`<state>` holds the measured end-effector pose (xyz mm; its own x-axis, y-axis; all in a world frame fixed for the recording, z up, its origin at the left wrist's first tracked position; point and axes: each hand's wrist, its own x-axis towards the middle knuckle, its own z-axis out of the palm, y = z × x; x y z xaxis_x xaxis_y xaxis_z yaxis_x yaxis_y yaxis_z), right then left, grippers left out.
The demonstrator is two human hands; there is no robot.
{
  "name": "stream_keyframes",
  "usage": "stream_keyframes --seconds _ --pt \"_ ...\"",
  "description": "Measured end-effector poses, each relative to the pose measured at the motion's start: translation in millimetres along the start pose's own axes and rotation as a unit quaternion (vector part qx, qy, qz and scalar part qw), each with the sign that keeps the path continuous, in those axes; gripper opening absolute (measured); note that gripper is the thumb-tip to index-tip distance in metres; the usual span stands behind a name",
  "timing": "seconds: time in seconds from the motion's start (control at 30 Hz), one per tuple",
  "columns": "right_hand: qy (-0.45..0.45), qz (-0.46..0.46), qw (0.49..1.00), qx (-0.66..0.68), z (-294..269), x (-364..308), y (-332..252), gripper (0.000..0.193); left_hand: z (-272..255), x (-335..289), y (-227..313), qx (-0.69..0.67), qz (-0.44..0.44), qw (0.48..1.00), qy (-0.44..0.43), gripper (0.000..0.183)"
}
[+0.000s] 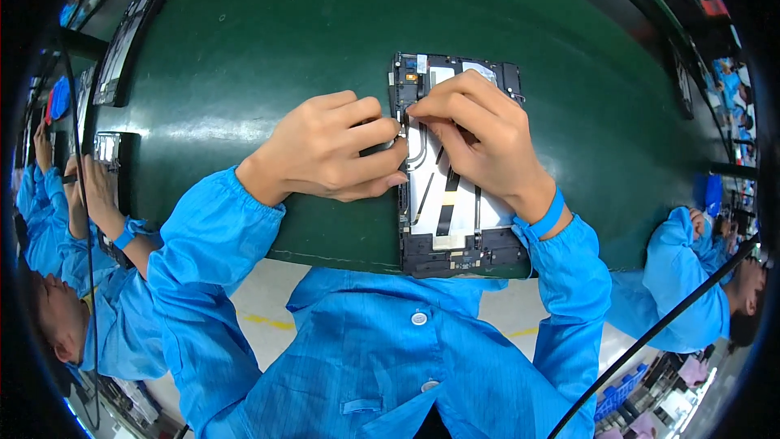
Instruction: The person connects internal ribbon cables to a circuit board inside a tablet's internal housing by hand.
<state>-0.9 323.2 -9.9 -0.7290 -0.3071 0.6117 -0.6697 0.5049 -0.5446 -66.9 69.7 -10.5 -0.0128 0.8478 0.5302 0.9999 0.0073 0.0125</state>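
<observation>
An opened tablet [423, 255] lies lengthwise on the green table, near its front edge. Its inside faces up, with a black frame, silver battery panels, dark flex strips and small boards at both ends. My left hand [337, 149] is at the tablet's left edge, fingers curled and closed; what they grip, if anything, is hidden. Over the silver panels, my right hand [485, 132] pinches thumb and forefinger together by the upper left edge. Whatever is between those fingertips is too small to make out. A blue band [550, 215] circles my right wrist.
The green table [244, 41] stretches away ahead. More opened devices [123, 53] lie at its far left. A co-worker's hands [99, 191] work over another device at left; another person [686, 276] sits at right. A black cable [650, 341] crosses the lower right.
</observation>
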Motion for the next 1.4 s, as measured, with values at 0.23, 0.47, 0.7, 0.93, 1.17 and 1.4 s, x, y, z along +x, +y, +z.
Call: stream_keyframes --seconds 0.23,0.47,0.7,0.93,1.17,1.4 --pt "0.010 0.030 0.999 0.044 0.9 2.4 -2.3 0.025 1.5 5.7 -1.9 0.010 -0.027 0.999 0.021 0.024" --pt "0.030 0.038 0.998 0.035 3.5 2.4 2.3 0.026 -0.1 7.3 -11.9 0.020 -0.040 0.999 0.020 0.025" --pt "0.026 0.023 0.999 0.000 3.0 4.6 4.5 0.025 -0.6 5.9 -15.1 0.026 -0.038 0.999 0.010 0.026" --pt "0.020 0.015 1.000 -0.011 4.9 5.8 5.2 0.025 0.1 5.9 -18.8 0.052 -0.046 0.997 0.029 0.027" --pt "0.007 0.022 0.999 -0.034 4.9 6.5 2.2 0.025 1.6 1.7 -13.7 -0.008 -0.091 0.996 0.024 0.030" --pt "-0.002 0.011 0.999 -0.045 4.2 7.4 0.8 0.026 4.1 -1.7 -13.9 -0.004 -0.087 0.995 0.041 0.033"
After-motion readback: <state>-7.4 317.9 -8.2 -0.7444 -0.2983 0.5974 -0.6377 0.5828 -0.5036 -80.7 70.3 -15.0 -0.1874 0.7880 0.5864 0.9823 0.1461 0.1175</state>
